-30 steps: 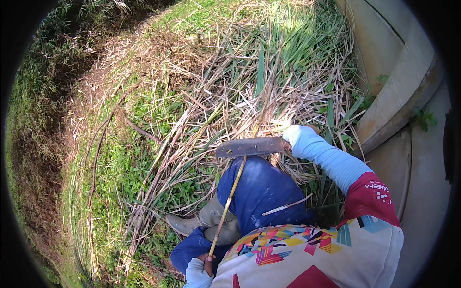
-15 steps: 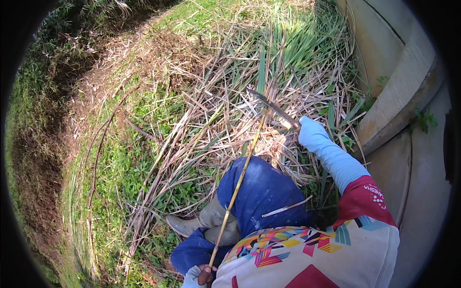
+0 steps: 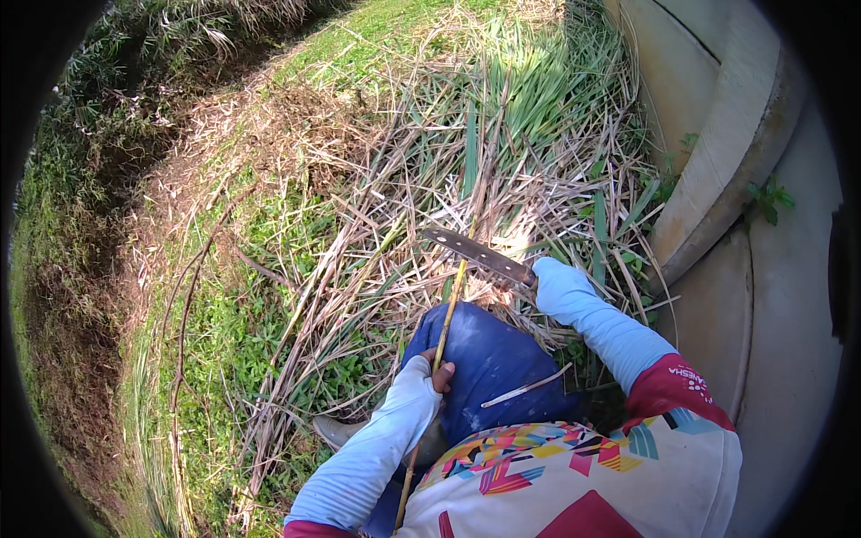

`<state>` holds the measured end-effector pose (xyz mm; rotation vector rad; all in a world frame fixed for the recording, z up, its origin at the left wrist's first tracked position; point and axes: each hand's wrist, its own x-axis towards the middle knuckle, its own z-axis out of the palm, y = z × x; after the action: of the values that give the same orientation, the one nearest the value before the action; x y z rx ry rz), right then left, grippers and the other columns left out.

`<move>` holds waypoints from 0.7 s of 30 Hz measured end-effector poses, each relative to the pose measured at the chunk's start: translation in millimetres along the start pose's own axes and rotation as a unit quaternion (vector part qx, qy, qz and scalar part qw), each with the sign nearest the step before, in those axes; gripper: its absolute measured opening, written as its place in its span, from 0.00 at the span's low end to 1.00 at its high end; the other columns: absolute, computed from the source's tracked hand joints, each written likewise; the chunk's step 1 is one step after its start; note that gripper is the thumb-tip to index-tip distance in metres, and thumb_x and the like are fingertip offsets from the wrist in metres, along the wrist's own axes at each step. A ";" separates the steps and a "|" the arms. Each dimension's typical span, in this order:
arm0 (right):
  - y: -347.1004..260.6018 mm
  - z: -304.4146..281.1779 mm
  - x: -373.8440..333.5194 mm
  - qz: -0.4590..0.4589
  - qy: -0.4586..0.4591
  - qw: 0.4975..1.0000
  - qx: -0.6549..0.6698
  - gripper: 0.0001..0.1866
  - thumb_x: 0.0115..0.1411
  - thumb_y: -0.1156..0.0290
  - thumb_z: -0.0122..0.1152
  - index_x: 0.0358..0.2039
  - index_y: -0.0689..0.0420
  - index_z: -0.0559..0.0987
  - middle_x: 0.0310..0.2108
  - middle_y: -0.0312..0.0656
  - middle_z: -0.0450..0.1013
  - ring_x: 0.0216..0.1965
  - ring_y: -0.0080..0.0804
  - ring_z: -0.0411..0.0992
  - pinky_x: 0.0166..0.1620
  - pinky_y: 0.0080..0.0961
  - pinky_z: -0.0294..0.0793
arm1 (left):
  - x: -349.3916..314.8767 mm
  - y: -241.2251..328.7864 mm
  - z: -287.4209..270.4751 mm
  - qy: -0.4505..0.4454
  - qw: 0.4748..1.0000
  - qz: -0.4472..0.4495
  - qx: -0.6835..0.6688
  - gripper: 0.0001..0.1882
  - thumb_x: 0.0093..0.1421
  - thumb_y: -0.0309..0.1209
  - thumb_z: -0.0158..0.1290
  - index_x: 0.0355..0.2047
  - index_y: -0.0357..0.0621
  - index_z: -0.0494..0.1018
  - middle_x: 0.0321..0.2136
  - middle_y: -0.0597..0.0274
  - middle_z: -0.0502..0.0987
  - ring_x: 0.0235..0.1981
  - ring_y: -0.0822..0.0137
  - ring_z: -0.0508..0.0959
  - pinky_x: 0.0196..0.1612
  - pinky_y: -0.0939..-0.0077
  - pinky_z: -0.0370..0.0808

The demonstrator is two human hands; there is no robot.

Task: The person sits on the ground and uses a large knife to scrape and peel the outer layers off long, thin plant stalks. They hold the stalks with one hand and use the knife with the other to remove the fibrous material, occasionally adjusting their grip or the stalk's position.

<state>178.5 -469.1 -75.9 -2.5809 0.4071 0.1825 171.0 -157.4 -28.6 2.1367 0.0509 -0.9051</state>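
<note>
Stalk (image 3: pixel 448 314) is pinched between the thumb and fingers of the left hand (image 3: pixel 430 371), drawn in narrow around it. It is thin, long and nearly straight, yellow-tan above the hand and browner below, where it is partly hidden by the forearm and is seen again beside the shirt (image 3: pixel 574 466). By the right hand (image 3: pixel 554 280), ahead and to the right of the left one, the handle of a knife (image 3: pixel 480 254) is held in a closed grip; the fingers themselves are mostly covered by the light-blue sleeve (image 3: pixel 619 339). The blade is dark, broad and flat, marked with several pale round spots, and is pointed leftward and slightly forward from the right hand. The stalk is crossed by it ahead of the left hand; whether the two are touching cannot be told.

Just right of the left hand, a raised knee is covered by blue trousers (image 3: pixel 489 350), on which a pale strip (image 3: pixel 525 387) is laid. Below the left hand, a boot (image 3: pixel 336 432) is partly hidden by the forearm. Ahead of both hands, the ground is covered with dry leaves (image 3: pixel 538 202). Farther left, low plants (image 3: pixel 296 323) are seen, then a bent branch (image 3: pixel 186 314). To the right of the right hand, a concrete wall (image 3: pixel 704 332) is seen.
</note>
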 end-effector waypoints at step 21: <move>-4.5 43.7 -23.0 -0.243 0.127 0.951 0.145 0.15 0.50 0.68 0.73 0.37 0.58 0.80 0.27 0.48 0.76 0.33 0.50 0.78 0.37 0.42 0.78 | -16.7 -35.2 -16.9 -0.175 0.896 -0.032 -0.406 0.15 0.73 0.38 0.49 0.53 0.43 0.71 0.18 0.73 0.60 0.12 0.77 0.57 0.13 0.79 0.57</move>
<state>155.9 -437.2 -106.5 -2.3289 -0.1165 -0.3602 157.3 -117.5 -34.3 1.1868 0.2690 -1.0561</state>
